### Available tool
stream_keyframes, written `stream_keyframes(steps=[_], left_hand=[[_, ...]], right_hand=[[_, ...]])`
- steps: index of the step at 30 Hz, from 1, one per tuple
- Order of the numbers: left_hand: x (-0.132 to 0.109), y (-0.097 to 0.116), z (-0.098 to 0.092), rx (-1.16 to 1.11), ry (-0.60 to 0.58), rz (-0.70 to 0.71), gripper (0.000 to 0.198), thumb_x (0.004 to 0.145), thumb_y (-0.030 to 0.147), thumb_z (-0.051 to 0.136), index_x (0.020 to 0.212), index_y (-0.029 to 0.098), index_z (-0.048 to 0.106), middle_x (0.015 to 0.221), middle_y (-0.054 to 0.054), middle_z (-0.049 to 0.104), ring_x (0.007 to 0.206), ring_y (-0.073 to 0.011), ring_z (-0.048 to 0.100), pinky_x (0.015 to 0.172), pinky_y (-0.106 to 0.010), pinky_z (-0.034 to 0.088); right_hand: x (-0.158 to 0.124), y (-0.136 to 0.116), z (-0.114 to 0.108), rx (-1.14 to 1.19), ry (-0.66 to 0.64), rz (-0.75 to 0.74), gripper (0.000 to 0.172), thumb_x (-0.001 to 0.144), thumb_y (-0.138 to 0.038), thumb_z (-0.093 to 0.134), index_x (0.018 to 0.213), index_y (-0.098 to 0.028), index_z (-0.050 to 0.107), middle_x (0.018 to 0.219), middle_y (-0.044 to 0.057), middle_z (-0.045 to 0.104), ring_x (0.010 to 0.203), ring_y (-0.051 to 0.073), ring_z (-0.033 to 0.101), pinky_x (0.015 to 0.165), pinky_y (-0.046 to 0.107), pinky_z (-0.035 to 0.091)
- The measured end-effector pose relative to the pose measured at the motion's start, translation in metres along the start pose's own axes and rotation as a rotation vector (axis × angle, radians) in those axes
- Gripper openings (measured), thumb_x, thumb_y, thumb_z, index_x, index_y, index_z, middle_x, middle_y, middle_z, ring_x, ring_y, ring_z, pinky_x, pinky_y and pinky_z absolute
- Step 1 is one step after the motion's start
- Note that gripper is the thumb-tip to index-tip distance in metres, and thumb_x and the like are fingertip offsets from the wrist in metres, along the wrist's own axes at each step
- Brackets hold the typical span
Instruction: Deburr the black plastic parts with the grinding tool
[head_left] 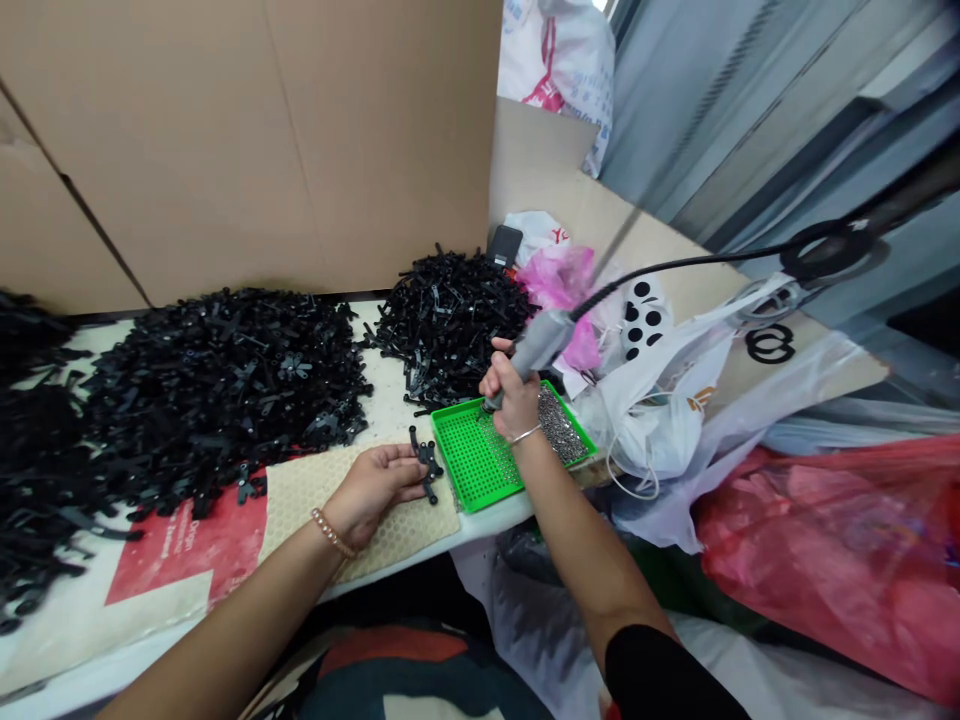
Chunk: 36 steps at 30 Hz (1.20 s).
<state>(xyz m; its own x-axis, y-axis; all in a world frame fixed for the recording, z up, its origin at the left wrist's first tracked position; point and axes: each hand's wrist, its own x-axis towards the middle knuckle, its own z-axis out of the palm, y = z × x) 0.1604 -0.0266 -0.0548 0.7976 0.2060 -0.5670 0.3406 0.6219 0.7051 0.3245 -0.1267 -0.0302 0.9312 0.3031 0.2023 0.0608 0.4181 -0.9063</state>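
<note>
My right hand point(510, 392) is closed round a grey electric screwdriver point(541, 340), its tip down on the green screw tray point(474, 462). A heap of small silver screws point(561, 425) lies in the tray's right part. My left hand point(373, 487) rests on a beige honeycomb mat point(300, 492), its fingers holding a small black plastic part point(426, 462) at the mat's right edge, beside the tray.
Large heaps of black plastic parts point(225, 380) and a second black heap point(450, 310) cover the table's back. Cardboard panels point(262, 140) wall the rear. Plastic bags, white point(660, 400), pink point(562, 280) and red point(832, 560), crowd the right. The screwdriver's black cable point(697, 262) arches up to the right.
</note>
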Motion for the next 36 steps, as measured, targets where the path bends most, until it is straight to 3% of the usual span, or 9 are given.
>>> stream_keyframes(steps=[5, 11, 17, 36], left_hand=[[0.001, -0.003, -0.002, -0.003, -0.015, 0.019, 0.022, 0.062, 0.005, 0.077, 0.082, 0.009, 0.069, 0.075, -0.006, 0.07, 0.066, -0.0124, 0.064, 0.063, -0.023, 0.056], [0.002, -0.003, -0.003, 0.0, -0.029, 0.021, 0.024, 0.061, 0.005, 0.077, 0.083, 0.009, 0.069, 0.076, -0.005, 0.069, 0.063, -0.0104, 0.062, 0.064, -0.022, 0.055], [0.002, -0.003, -0.003, -0.01, -0.033, 0.021, 0.027, 0.062, 0.004, 0.076, 0.087, 0.008, 0.069, 0.078, -0.007, 0.07, 0.064, -0.0104, 0.062, 0.064, -0.022, 0.055], [0.003, -0.005, -0.004, 0.009, -0.043, 0.031, 0.029, 0.059, 0.009, 0.08, 0.087, 0.009, 0.069, 0.078, -0.006, 0.07, 0.065, -0.0103, 0.062, 0.064, -0.022, 0.055]], right_hand=[[-0.033, -0.021, 0.028, 0.162, -0.107, 0.059, 0.035, 0.072, -0.046, 0.068, 0.097, -0.025, 0.057, 0.047, -0.012, 0.034, 0.039, 0.007, 0.03, 0.043, 0.021, 0.033], [-0.059, -0.013, 0.049, 0.24, -0.225, 0.149, 0.032, 0.072, -0.043, 0.071, 0.091, -0.023, 0.055, 0.045, -0.013, 0.037, 0.037, 0.007, 0.031, 0.043, 0.021, 0.033], [-0.059, -0.008, 0.049, 0.215, -0.189, 0.196, 0.036, 0.069, -0.044, 0.072, 0.09, -0.022, 0.054, 0.044, -0.013, 0.037, 0.037, 0.007, 0.031, 0.043, 0.021, 0.033], [-0.061, -0.001, 0.045, 0.245, -0.196, 0.144, 0.029, 0.073, -0.039, 0.071, 0.09, -0.022, 0.056, 0.045, -0.012, 0.039, 0.038, 0.007, 0.032, 0.044, 0.02, 0.034]])
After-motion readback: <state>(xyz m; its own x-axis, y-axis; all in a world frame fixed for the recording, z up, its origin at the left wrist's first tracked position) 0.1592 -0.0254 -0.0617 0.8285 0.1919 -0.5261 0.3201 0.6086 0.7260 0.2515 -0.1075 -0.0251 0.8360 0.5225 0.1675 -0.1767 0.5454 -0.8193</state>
